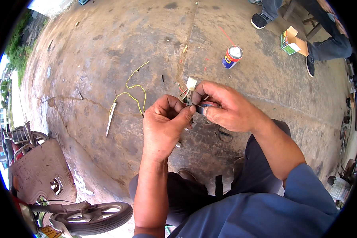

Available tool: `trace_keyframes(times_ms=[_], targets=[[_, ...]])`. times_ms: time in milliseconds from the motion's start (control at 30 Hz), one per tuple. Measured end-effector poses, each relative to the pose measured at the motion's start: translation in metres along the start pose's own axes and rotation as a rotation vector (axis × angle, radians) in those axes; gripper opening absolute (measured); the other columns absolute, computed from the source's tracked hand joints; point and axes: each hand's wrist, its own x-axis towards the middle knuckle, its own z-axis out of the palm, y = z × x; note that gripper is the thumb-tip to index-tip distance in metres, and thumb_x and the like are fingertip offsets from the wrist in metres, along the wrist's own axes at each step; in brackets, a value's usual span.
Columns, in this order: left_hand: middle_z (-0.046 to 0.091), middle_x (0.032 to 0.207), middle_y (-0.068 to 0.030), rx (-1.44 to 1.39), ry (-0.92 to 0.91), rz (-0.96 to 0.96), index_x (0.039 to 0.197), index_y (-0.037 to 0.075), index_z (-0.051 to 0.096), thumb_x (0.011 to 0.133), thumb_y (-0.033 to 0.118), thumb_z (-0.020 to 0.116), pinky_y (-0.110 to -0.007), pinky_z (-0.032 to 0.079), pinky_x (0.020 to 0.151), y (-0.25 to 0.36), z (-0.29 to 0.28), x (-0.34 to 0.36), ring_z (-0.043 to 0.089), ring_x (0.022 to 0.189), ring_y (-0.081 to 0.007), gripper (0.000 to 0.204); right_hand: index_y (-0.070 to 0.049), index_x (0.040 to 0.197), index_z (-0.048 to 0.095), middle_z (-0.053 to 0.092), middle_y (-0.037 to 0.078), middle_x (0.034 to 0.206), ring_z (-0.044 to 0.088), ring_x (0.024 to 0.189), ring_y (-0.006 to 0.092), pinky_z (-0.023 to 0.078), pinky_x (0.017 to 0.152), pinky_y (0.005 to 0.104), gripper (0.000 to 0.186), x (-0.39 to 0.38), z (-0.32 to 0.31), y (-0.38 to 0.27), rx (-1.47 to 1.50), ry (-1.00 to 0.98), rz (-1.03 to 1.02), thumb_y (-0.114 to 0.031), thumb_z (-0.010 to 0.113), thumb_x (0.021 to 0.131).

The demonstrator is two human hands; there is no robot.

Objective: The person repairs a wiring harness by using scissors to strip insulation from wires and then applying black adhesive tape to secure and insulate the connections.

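Note:
Close together in front of my knees, both hands work on a small bundle of wires. My left hand [166,121] is closed, its thumb and forefinger pinching the wires [189,98] below a white plug connector [191,83]. In my right hand [230,105] is a small dark roll, which looks like electrical tape [202,108], partly hidden by the fingers. Its fingertips meet the wires beside the left thumb. A thin yellow wire [144,93] winds over the floor left of my left hand, near a slim silver stick-like tool [111,119].
A blue and red spray can [232,56] stands beyond my right hand. Farther right lies an opened carton [293,43] by another person's shoes [261,20]. A dark looped tool [224,135] rests near my right knee. A motorbike's front wheel [93,218] is at lower left.

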Motion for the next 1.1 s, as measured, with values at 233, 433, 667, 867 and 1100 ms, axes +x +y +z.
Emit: trace_keyframes(times_ms=[233, 433, 667, 867, 1100], targets=[[0.072, 0.098, -0.0079, -0.025, -0.089, -0.097, 0.122, -0.010, 0.065, 0.099, 0.003, 0.066, -0.028, 0.059, 0.079, 0.007, 0.006, -0.001, 0.069, 0.086, -0.0137, 0.026, 0.003, 0.104, 0.060, 0.063, 0.013, 0.099, 0.063, 0.093, 0.0225, 0.052, 0.085, 0.0357, 0.024, 0.000, -0.003, 0.004, 0.057, 0.004, -0.086, -0.002, 0.058, 0.081], [0.072, 0.108, -0.0125, 0.095, -0.121, -0.141, 0.117, -0.010, 0.068, 0.102, 0.004, 0.062, -0.033, 0.061, 0.091, 0.004, -0.004, 0.004, 0.070, 0.098, -0.0170, 0.022, 0.002, 0.102, 0.060, 0.063, 0.014, 0.100, 0.064, 0.095, 0.0248, 0.053, 0.085, 0.0376, 0.023, -0.001, -0.007, 0.003, -0.091, -0.005, -0.108, -0.004, 0.060, 0.080], [0.074, 0.095, -0.0091, 0.078, -0.022, -0.099, 0.106, -0.006, 0.074, 0.095, 0.003, 0.072, -0.028, 0.059, 0.072, 0.012, 0.007, 0.001, 0.070, 0.078, -0.0141, 0.015, 0.002, 0.104, 0.060, 0.063, 0.014, 0.101, 0.064, 0.095, 0.0240, 0.053, 0.084, 0.0378, 0.024, 0.002, -0.006, 0.006, -0.105, 0.014, -0.079, -0.006, 0.060, 0.081], [0.073, 0.094, -0.0078, 0.115, -0.010, -0.111, 0.107, -0.005, 0.073, 0.095, 0.004, 0.072, -0.026, 0.058, 0.069, 0.010, 0.004, 0.004, 0.068, 0.074, -0.0125, 0.016, 0.003, 0.109, 0.057, 0.064, 0.014, 0.101, 0.065, 0.095, 0.0211, 0.053, 0.083, 0.0377, 0.029, 0.002, -0.001, 0.011, 0.044, -0.005, 0.048, -0.006, 0.061, 0.082], [0.073, 0.100, -0.0078, 0.112, -0.125, -0.167, 0.122, -0.008, 0.066, 0.101, 0.006, 0.061, -0.027, 0.060, 0.073, 0.002, 0.004, 0.005, 0.069, 0.080, -0.0125, 0.025, 0.003, 0.109, 0.056, 0.063, 0.018, 0.101, 0.066, 0.094, 0.0284, 0.054, 0.085, 0.0392, 0.034, 0.003, -0.002, 0.008, -0.170, 0.055, -0.008, -0.009, 0.066, 0.079]])
